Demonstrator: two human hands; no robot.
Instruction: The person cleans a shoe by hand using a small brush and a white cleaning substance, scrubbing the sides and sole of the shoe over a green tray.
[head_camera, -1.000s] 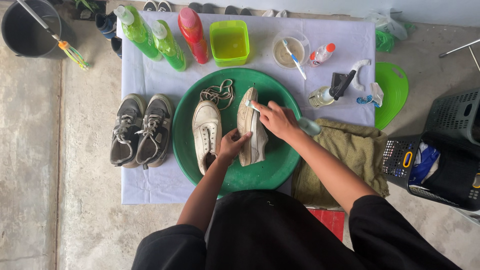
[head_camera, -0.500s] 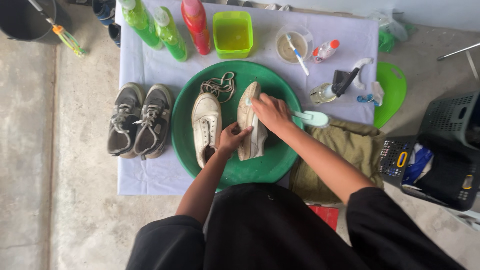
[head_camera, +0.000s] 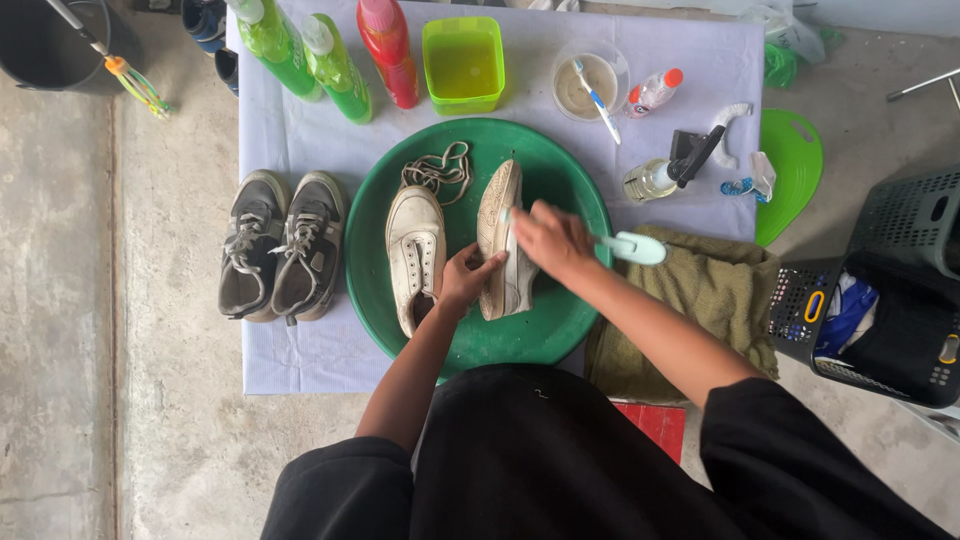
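Observation:
A wide green basin (head_camera: 560, 170) holds two dirty white sneakers and a loose tangle of laces (head_camera: 437, 170). One sneaker (head_camera: 414, 248) lies flat, opening up. The other sneaker (head_camera: 500, 225) is tipped on its side; my left hand (head_camera: 465, 280) grips its heel end. My right hand (head_camera: 552, 240) presses a pale mint-handled brush (head_camera: 632, 247) against that sneaker's side, the handle sticking out to the right. The bristles are hidden under my fingers.
A grey pair of sneakers (head_camera: 280, 245) sits left of the basin on a lilac cloth (head_camera: 300, 350). Behind: green and red bottles (head_camera: 335, 65), a lime tub (head_camera: 462, 62), a cup with a toothbrush (head_camera: 588, 82), a spray bottle (head_camera: 670, 170). An olive towel (head_camera: 710, 290) and dark baskets (head_camera: 880, 300) lie right.
My right hand with the brush has slid down along the tipped sneaker toward its middle. My view has shifted slightly forward. My left hand keeps its grip on the heel.

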